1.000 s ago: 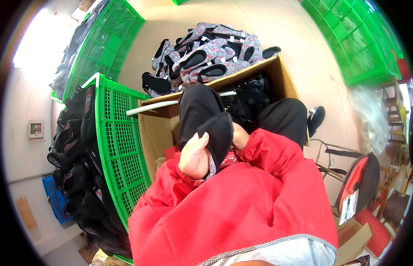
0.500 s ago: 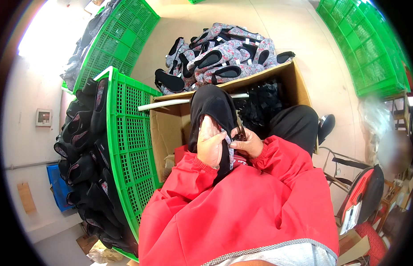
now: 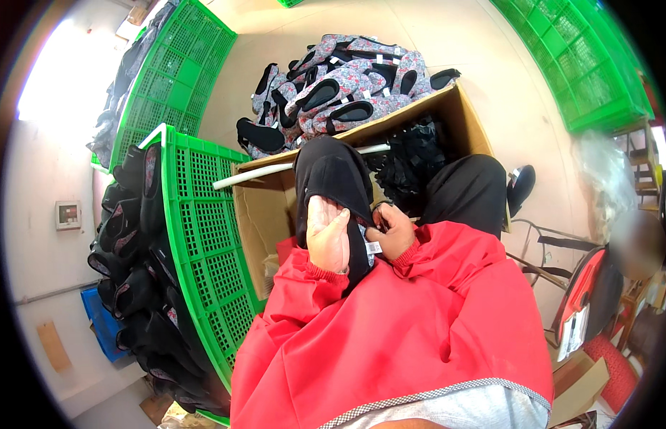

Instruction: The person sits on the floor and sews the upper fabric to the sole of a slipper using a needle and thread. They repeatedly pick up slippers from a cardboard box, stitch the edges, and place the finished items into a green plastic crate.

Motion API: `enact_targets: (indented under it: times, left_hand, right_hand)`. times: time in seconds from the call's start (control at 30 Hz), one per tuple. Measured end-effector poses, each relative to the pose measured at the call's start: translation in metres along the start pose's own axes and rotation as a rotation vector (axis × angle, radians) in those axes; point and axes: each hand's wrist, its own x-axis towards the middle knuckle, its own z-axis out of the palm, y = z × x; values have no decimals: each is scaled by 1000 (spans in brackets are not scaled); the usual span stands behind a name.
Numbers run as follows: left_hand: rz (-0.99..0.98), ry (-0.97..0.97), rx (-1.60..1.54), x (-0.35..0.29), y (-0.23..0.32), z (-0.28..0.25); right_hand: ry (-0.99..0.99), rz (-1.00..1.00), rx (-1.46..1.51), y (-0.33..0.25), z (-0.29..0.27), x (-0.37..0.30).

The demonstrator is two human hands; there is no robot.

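Your left hand (image 3: 327, 234) and right hand (image 3: 392, 230) close together, both gripping black slipper (image 3: 333, 179) just above cardboard box (image 3: 265, 214). Small white tag (image 3: 373, 247) hangs between hands. Slipper pile (image 3: 340, 79) behind box. Green crate (image 3: 204, 214) left of box.

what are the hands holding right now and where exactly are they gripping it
Both hands hold one black slipper. The left hand wraps its lower part, near the heel end, and the right hand pinches the edge beside a small white tag.
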Motion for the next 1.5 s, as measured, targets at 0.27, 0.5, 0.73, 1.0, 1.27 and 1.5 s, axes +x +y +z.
enact_targets:
  times: [0.27, 0.5, 0.73, 1.0, 1.27, 1.5]
  left_hand:
    - [1, 57, -78, -7, 6, -2]
    - [-16, 26, -60, -5, 0, 2]
    - [-4, 39, -28, -6, -4, -2]
    - [-1, 102, 64, -12, -11, 0]
    - [-50, 16, 69, -9, 8, 4]
    - [429, 213, 1027, -11, 35, -7]
  right_hand:
    - [-121, -88, -134, 3, 0, 2]
    - [-304, 12, 119, 9, -18, 14]
    - [-268, 181, 548, -7, -31, 31]
    - [-52, -23, 140, -32, -1, 45]
    - [-89, 176, 582, -22, -8, 49]
    - [-163, 258, 755, -30, -11, 48]
